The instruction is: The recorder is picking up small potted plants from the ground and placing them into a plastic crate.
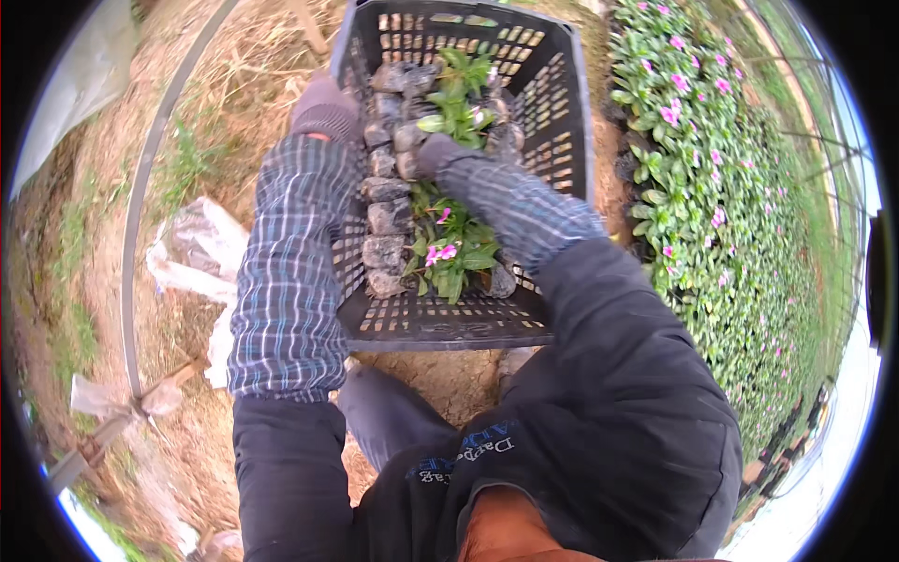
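A black slatted plastic crate [449, 336] stands in front of me. Along its left side lie several seedlings' root balls in dark film [388, 216], tipped on their sides. Leafy seedlings with pink flowers [453, 256] fill the middle, and more seedlings [460, 105] lie farther up. My left hand [324, 105], in a dull purple glove, is at the crate's left rim; its fingers are blurred, so its grip is unclear. Inside the crate, my gloved right hand [437, 154] reaches down beside a root ball [409, 137]. Its fingertips are hidden.
A dense bed of pink-flowered plants [709, 211] runs along the right. To the left, crumpled clear plastic [200, 246] lies on bare soil near a curved metal hoop [133, 246]. Dry straw [239, 63] covers ground beyond my left hand.
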`<state>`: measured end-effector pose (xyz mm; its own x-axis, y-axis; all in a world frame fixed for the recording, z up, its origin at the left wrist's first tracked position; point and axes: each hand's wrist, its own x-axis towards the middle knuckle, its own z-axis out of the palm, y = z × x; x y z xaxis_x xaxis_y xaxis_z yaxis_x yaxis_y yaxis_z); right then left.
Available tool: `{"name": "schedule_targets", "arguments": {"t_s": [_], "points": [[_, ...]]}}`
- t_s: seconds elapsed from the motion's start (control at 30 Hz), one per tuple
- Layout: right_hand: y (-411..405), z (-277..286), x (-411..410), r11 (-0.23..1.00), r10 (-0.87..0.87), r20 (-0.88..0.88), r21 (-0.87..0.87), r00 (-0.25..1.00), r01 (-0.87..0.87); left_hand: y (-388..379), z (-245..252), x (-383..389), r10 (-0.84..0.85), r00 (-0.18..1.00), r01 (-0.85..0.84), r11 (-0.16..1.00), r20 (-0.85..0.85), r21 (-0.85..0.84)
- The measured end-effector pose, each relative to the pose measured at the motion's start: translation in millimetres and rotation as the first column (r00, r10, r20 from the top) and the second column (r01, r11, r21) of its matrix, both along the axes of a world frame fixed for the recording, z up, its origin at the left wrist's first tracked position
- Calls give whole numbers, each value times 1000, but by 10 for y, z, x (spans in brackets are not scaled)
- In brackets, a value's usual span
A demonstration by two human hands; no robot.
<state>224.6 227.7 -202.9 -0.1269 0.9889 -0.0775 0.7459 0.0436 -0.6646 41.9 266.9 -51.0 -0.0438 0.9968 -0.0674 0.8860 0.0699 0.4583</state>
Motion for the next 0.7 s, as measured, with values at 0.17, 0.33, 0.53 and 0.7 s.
{"name": "schedule_targets", "arguments": {"t_s": [0.17, 0.33, 0.53, 0.7], "points": [[-206, 292, -264, 943, 332, 163, -90, 929, -321, 38, -298, -470, -38, 999, 38, 998, 15, 46], [-435, 1881, 409, 973, -197, -17, 118, 980, 198, 27, -203, -351, -25, 997, 30, 998, -78, 62], [-957, 954, 2552, 546, -830, 160, 425, 534, 722, 46, -145, -221, -56, 996, 61, 996, -74, 64], [-1050, 309, 3203, 534, -805, 445, 253, 393, 807, -7, -90, -187, -67, 990, 79, 993, -124, 92]]}}
